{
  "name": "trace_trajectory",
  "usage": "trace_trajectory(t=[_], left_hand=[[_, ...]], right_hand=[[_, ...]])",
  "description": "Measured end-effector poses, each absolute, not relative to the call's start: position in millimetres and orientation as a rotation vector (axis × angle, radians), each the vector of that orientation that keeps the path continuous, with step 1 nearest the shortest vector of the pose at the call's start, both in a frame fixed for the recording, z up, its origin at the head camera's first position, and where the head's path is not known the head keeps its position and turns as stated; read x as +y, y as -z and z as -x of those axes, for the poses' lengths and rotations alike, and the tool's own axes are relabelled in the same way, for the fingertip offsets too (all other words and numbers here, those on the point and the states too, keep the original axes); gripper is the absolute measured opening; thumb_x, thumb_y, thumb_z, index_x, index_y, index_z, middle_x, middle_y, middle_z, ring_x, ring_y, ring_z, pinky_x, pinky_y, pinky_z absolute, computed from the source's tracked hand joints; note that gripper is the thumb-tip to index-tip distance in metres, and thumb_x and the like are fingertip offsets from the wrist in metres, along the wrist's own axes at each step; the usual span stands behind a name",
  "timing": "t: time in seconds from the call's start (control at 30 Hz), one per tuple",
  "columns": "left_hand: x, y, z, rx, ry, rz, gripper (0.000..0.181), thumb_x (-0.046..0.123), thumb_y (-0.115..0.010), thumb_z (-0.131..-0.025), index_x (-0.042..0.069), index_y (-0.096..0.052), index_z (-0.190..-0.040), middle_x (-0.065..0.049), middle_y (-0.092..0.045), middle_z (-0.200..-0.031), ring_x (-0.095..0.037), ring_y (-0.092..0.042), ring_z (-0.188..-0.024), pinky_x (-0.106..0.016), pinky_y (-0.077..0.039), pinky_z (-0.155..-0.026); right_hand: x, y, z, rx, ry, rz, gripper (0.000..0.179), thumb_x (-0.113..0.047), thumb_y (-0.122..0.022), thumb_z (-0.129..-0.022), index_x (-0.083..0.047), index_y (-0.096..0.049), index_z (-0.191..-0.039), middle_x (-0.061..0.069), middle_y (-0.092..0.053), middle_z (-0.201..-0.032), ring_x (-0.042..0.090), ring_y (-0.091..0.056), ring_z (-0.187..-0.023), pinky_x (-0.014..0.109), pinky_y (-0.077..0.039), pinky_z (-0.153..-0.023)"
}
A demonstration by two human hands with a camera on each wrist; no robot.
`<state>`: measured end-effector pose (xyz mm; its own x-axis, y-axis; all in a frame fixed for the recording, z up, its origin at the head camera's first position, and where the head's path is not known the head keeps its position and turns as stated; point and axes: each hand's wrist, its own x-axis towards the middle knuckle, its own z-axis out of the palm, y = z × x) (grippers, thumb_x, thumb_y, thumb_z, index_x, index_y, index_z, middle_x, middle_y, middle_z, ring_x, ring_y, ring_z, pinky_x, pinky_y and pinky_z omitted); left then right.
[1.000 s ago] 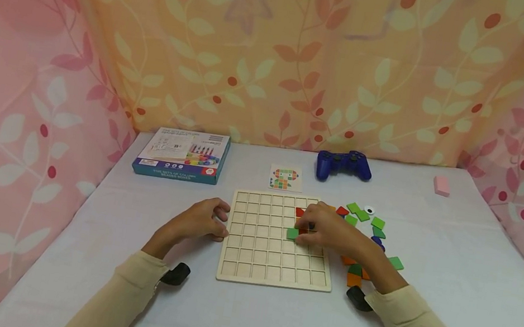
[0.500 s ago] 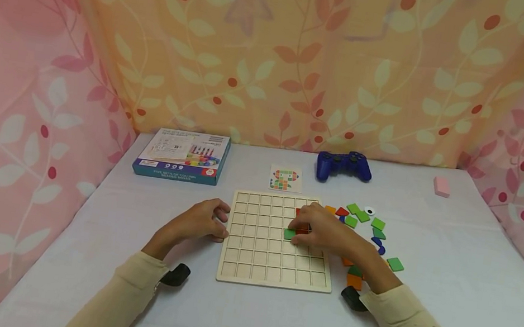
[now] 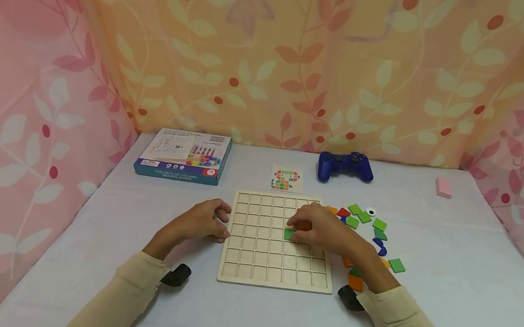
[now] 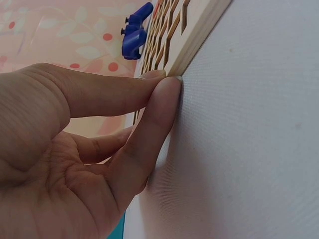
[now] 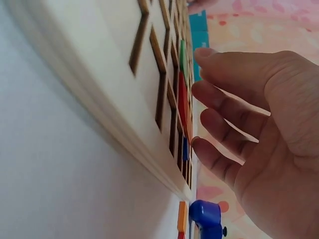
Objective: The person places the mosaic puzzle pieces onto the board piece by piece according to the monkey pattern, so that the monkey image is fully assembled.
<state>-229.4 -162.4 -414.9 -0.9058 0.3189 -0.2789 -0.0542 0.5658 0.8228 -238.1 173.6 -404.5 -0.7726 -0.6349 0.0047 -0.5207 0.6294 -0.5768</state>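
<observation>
My left hand (image 3: 199,218) rests at the left side of the wooden grid board (image 3: 253,255), its loosely bent fingers touching the edge. In the left wrist view, the thumb and a finger (image 4: 162,102) meet that edge at the fingertips. A green square tile (image 3: 288,235) lies in a cell right of the board's middle. Over it is my right hand (image 3: 325,228), fingers apart and relaxed, tips just above the tiles. Red tiles (image 5: 182,102) lie beside the green one, partly hidden under the hand in the head view. A blue piece (image 5: 185,149) also shows on the board.
Loose green, blue and orange tiles (image 3: 379,224) lie right of the board, with a white eye disc (image 3: 370,212) among them. Behind stand a pattern card (image 3: 287,179), a blue game controller (image 3: 345,166) and a boxed set (image 3: 183,156). A pink block (image 3: 443,187) sits far right.
The green tile has shifted slightly left into its cell and my right hand has let go of it, fingers spreading a little. My left hand stays at the board's edge.
</observation>
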Motion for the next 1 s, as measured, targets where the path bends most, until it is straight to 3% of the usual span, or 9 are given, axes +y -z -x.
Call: trace_trajectory(t=[0.27,0.53,1.0], left_hand=[[-162,412,228,2.41,-1.274,-0.215,0.059,0.007,-0.081,-0.088,-0.002,-0.055,-0.14,-0.016,-0.062,-0.121,-0.022,-0.066,-0.092,-0.029,-0.062,-0.081],[-162,415,229,2.406,-1.283,-0.227,0.06,0.005,-0.081,-0.087,-0.004,-0.055,-0.14,-0.017,-0.061,-0.12,-0.02,-0.066,-0.089,-0.029,-0.062,-0.079],[-160,414,229,2.418,-1.26,-0.17,0.059,0.004,-0.081,-0.087,-0.001,-0.056,-0.14,-0.015,-0.063,-0.12,-0.021,-0.067,-0.089,-0.029,-0.062,-0.081]], right_hand=[[195,396,244,2.686,0.954,0.845,0.028,-0.019,-0.078,-0.097,-0.01,-0.078,-0.123,0.0,-0.074,-0.113,0.021,-0.062,-0.101,0.037,-0.054,-0.087],[232,391,252,2.778,0.957,0.641,0.031,-0.02,-0.077,-0.098,-0.007,-0.076,-0.126,0.0,-0.071,-0.101,0.02,-0.06,-0.094,0.032,-0.055,-0.078],[292,389,260,2.865,0.911,0.373,0.038,-0.017,-0.072,-0.098,-0.007,-0.071,-0.134,0.008,-0.073,-0.111,0.029,-0.061,-0.105,0.037,-0.052,-0.086]])
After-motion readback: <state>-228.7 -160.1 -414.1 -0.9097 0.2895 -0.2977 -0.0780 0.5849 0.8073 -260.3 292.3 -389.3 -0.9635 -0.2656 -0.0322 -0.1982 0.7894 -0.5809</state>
